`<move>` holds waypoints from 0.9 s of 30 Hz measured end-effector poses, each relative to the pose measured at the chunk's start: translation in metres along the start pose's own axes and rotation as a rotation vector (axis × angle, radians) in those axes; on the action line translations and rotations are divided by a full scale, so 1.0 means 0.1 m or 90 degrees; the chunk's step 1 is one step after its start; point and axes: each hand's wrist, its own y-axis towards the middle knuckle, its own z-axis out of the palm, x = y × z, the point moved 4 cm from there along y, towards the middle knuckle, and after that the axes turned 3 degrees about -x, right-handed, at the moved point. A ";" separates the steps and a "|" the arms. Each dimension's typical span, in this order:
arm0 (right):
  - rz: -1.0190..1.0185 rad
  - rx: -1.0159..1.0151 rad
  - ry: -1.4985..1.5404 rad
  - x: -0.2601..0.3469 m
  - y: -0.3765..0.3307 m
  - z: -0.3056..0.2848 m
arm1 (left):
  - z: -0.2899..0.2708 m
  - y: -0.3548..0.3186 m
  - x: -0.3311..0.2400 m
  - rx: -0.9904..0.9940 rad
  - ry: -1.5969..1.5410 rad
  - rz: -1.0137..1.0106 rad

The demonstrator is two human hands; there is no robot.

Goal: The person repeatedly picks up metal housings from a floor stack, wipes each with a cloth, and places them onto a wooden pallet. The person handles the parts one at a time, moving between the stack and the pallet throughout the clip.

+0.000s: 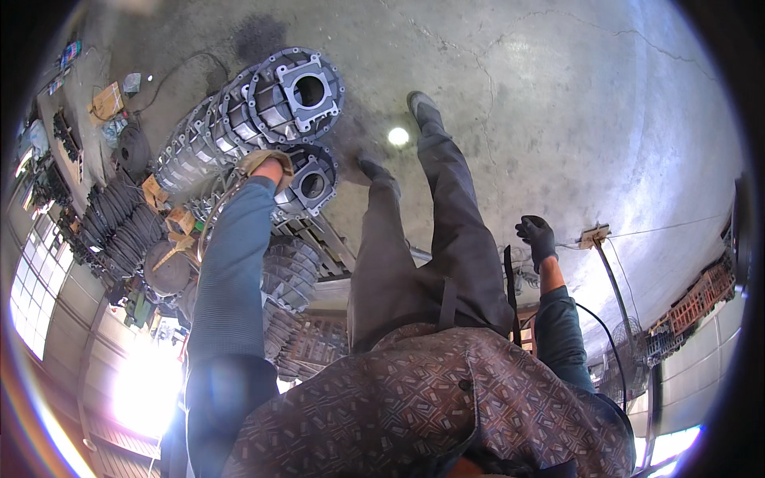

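Observation:
My left hand (272, 166), in a tan glove, is at the nearer of two rows of grey cast-metal housings. It overlaps the flange of the front housing (313, 185), which has a round opening in its end. The glove hides its fingers, so I cannot tell whether it grips the metal or only touches it. Beside it, the farther front housing (309, 90) shows a square face around a round bore. My right hand (536, 237), in a dark glove, hangs out to the right in the air, its fingers loosely curled and apart, with nothing visible in them.
Stacked dark ribbed parts (119, 219) and cardboard pieces (106, 102) lie to the left. More ribbed castings (291, 271) stand near my left leg. A pole on a base (594, 236) and a fan cage (629, 358) stand at the right, beside cables. Cracked concrete floor (558, 103) lies ahead.

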 end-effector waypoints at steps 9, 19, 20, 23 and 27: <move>-0.052 0.022 -0.026 0.36 0.05 0.21 | 0.26 0.55 1.23 -0.223 -0.150 -0.126; -0.076 -0.018 -0.083 0.47 -0.07 0.24 | 0.03 0.76 1.72 -0.359 -0.301 -0.029; -0.077 -0.019 -0.099 0.47 -0.07 0.25 | -0.05 0.69 1.75 -0.391 -0.334 -0.021; -0.092 -0.002 -0.125 0.47 -0.13 0.43 | 0.08 0.93 1.66 -0.471 -0.342 0.073; -0.176 0.079 -0.148 0.71 -0.28 1.03 | 1.61 1.72 2.45 -0.469 -0.484 -0.113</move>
